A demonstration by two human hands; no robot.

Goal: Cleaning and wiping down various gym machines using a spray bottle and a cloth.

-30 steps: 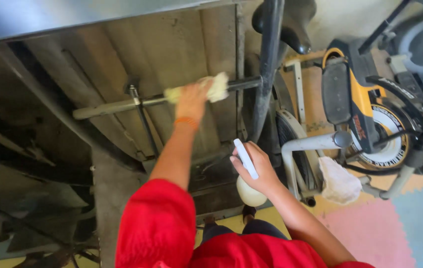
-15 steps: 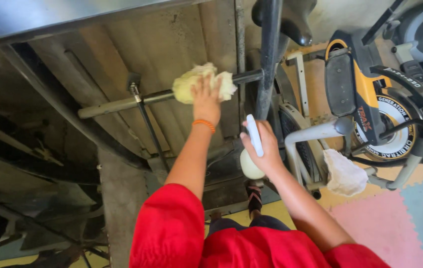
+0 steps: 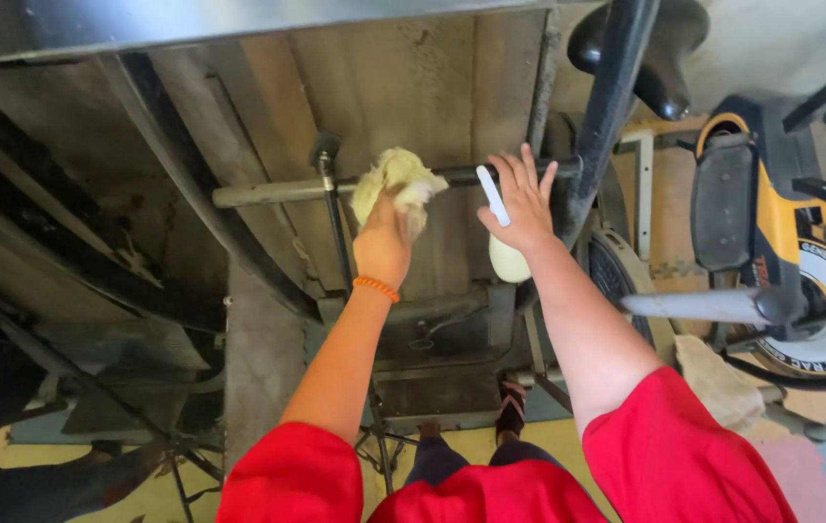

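Shifted leftward along the horizontal metal bar [image 3: 268, 192] since the earlier frame, the yellow cloth [image 3: 396, 180] is pressed there by the clenched left hand [image 3: 384, 247], while a white spray bottle [image 3: 502, 237] is grasped by the right hand [image 3: 521, 205], fingers partly spread.

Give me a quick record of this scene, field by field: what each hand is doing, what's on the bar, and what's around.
Left hand: presses a pale yellow cloth against the horizontal bar
Right hand: fingers spread by the bar's dark end, holding a white spray bottle that hangs below the palm
Wrist: orange band on the left
Clothing: red sleeves
Right side: yellow and black exercise machine
Floor: pink foam mat
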